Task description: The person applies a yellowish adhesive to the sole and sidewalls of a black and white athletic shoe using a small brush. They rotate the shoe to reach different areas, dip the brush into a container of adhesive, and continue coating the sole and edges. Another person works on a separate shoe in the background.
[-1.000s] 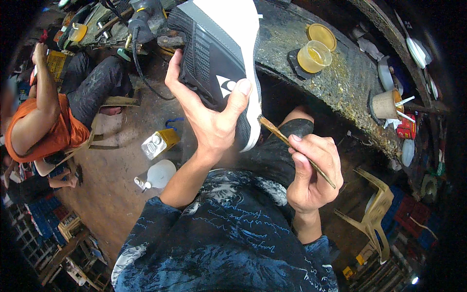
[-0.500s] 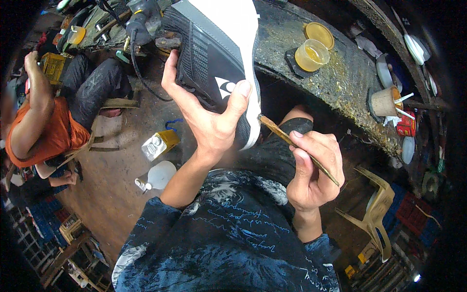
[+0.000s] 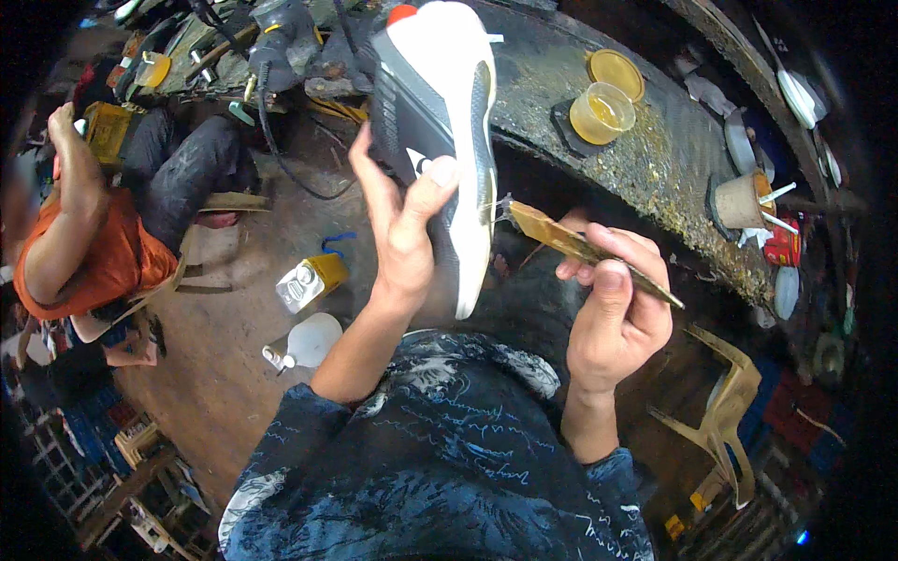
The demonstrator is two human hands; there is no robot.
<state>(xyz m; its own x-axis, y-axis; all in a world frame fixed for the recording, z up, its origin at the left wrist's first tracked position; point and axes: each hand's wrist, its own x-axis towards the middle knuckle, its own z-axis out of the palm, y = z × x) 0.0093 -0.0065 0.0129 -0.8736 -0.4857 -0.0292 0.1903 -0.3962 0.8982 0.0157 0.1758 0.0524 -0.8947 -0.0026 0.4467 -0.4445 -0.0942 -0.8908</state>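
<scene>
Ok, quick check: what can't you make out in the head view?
All in the head view:
Left hand: some fingers hidden behind the shoe.
Shoe's far side: turned away from the camera.
Flat stick: partly covered where the right hand's grip closes on it.
Clear strands by the stick's tip: too fine to identify.
Co-worker's hand: too small and blurred to tell what it holds, if anything.

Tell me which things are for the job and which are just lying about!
For the job:
- Shoe, in the left hand
- Flat stick, in the right hand
- Open tub of yellowish liquid, probably

Seemingly just lying about:
- Yellow-and-silver can
- White jug
- Plastic chair
</scene>
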